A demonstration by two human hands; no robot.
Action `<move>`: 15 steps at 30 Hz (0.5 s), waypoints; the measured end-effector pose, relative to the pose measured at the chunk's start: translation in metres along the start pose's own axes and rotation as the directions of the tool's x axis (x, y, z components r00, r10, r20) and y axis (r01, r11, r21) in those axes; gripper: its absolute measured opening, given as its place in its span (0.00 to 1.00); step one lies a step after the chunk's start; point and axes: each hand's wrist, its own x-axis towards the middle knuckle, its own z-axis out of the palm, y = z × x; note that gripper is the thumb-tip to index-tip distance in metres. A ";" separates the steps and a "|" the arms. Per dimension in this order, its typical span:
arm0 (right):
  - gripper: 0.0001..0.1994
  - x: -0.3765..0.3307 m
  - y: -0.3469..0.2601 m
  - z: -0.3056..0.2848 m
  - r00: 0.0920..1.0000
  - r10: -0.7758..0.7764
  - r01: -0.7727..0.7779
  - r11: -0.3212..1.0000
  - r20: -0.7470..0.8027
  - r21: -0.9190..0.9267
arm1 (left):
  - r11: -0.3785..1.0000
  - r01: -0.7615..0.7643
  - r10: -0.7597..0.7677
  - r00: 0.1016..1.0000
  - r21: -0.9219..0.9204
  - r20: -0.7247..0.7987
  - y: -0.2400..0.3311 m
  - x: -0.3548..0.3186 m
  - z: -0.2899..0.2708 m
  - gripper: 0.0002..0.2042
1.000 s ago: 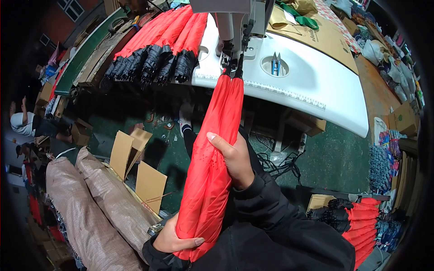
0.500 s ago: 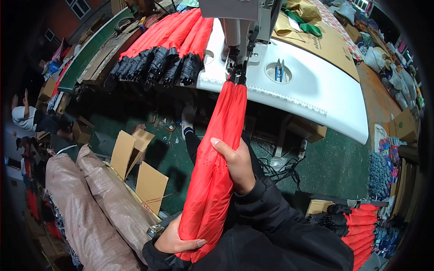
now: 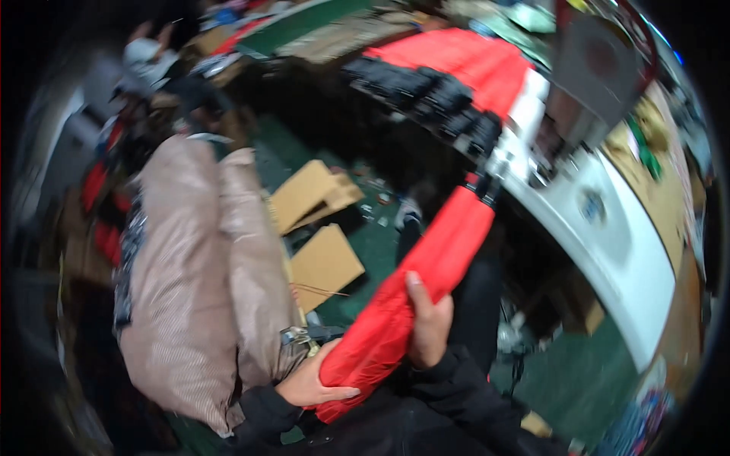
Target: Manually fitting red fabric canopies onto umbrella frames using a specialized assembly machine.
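Note:
Furled red umbrellas point(image 3: 449, 243) with black ends, seemingly two side by side, lie slantwise in both my hands. My left hand point(image 3: 313, 381) wraps their near end, thumb over the top of the red cloth. Higher up, my right hand point(image 3: 432, 323) grips their right side, thumb on top. Their black ends reach up by the left edge of the white machine table point(image 3: 631, 258), close to the sewing machine point(image 3: 597, 76). I cannot tell, through the blur, whether they touch anything there. More furled red umbrellas point(image 3: 464, 64) with black ends lie in a row beyond.
Two long brownish woven sacks point(image 3: 179, 281) stand at my left. Open cardboard flaps point(image 3: 327, 262) stick up beside them over the green floor. A blue tool point(image 3: 591, 205) lies in the table's round recess. Flat cardboard point(image 3: 642, 190) covers the table's far right. Another person point(image 3: 152, 64) is at the far left.
My view has swung to the left, so the machine and table now appear farther right. The umbrella ends have left the spot under the machine's needle area. Both hands keep their hold.

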 end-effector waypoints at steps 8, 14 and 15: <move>0.11 0.044 -0.029 0.044 0.971 0.011 -0.039 0.993 0.237 0.111 | 0.817 -0.088 0.336 0.877 0.570 -0.345 0.016 -0.009 0.035 0.60; 0.14 0.047 -0.038 0.075 0.873 -0.217 0.289 0.951 0.436 -0.106 | 0.878 0.059 0.253 0.786 0.475 -0.565 0.017 0.018 0.042 0.58; 0.16 0.046 -0.035 0.071 0.830 -0.279 0.397 0.903 0.483 -0.161 | 0.888 0.015 0.296 0.746 0.460 -0.596 0.017 0.025 0.036 0.56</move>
